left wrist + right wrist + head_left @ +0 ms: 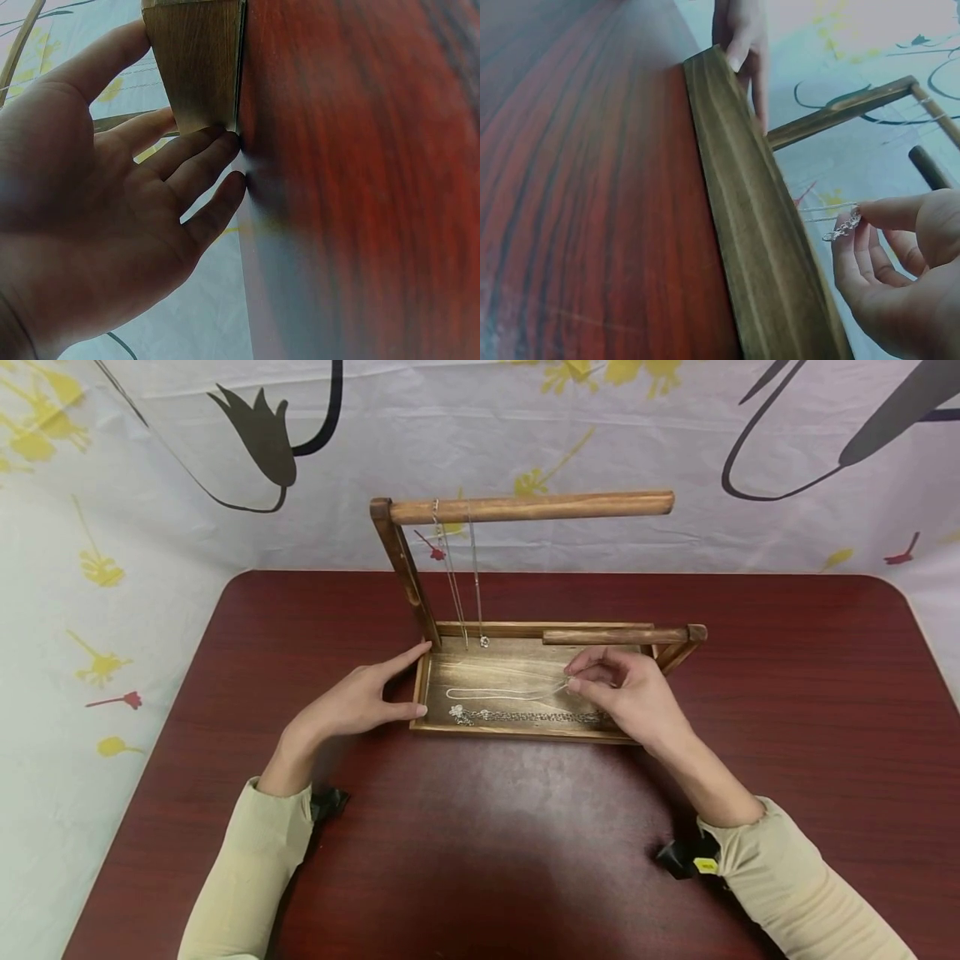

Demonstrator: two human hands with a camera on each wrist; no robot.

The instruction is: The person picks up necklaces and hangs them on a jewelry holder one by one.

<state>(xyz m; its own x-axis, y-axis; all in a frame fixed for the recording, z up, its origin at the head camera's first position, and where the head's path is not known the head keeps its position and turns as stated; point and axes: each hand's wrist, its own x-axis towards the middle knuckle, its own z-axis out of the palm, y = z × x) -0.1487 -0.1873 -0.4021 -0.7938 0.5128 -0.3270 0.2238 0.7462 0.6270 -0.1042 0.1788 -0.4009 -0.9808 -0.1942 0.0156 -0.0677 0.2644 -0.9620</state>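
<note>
A wooden jewelry stand has a shallow tray (525, 733) as its base. At the tray's left end my left hand (356, 697) rests thumb and fingertips on the rim, fingers extended; in the left wrist view the hand (142, 180) touches the end wall. Thumb and fingers of my right hand (637, 693) pinch one end of a thin silver necklace (498, 695), whose loop stretches leftward over the tray floor. In the right wrist view, a short chain end (844, 227) hangs at the fingertips of the right hand (900, 262). Another silver necklace (517, 716) with a flower-like pendant lies along the front wall.
Two necklaces (477, 577) hang from the tall upper bar (532, 508), near its left post (405, 572). A lower bar (615, 636) extends left from the right post, above the right hand. The stand sits on a dark red table (480, 827), with a patterned cloth (480, 435) behind.
</note>
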